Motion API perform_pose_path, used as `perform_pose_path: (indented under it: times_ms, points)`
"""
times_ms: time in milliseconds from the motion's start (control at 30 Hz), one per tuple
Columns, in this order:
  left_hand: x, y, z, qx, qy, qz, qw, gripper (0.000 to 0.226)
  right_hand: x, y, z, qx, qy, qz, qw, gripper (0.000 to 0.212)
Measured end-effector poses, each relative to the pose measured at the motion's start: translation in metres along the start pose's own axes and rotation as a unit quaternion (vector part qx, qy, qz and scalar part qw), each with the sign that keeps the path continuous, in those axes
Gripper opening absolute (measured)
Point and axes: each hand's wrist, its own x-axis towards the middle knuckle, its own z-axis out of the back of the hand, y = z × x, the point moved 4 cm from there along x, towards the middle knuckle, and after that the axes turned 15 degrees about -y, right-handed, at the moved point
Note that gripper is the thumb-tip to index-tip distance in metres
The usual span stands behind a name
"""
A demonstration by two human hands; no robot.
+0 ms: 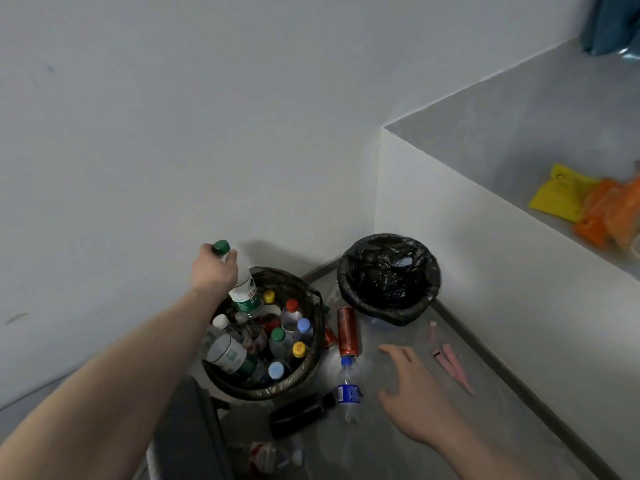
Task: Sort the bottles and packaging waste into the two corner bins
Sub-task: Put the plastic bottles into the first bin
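My left hand [214, 270] grips a clear bottle with a green cap [242, 284] by its neck, held tilted over the left bin [313, 358], which is full of several capped bottles. My right hand [414, 393] hovers open over the floor, fingers spread, just right of a clear bottle with a blue cap and blue label [348, 389]. A red can [347, 330] lies beyond that bottle. A dark bottle [299, 415] lies in front of the left bin. The right bin [389, 278], lined with a black bag, stands in the corner.
Pink paper strips [446, 358] lie on the floor right of my right hand. A crushed clear bottle with a red label [268, 455] lies near the bottom edge. A low white wall [485, 271] borders the right, with yellow and orange bags [585, 206] on its ledge.
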Motion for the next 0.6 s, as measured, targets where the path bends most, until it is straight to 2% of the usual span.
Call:
perform_pose_path:
  times_ms: [233, 333, 500, 600]
  points:
    - [0.005, -0.002, -0.016, -0.009, -0.003, 0.024, 1.0, 0.049, 0.006, 0.001, -0.01, 0.01, -0.003, 0.001, 1.0, 0.061]
    - [0.008, 0.004, -0.019, 0.015, 0.018, 0.045, 0.999, 0.051, 0.009, -0.001, -0.013, 0.014, -0.007, 0.003, 1.0, 0.062]
    - [0.007, 0.019, -0.023, -0.006, 0.037, 0.088, 0.995, 0.052, 0.01, 0.001, -0.017, 0.016, 0.002, -0.004, 1.0, 0.06]
    - [-0.006, 0.007, -0.025, -0.03, 0.046, 0.075, 0.996, 0.05, 0.008, 0.001, -0.018, 0.015, 0.006, -0.004, 1.0, 0.059]
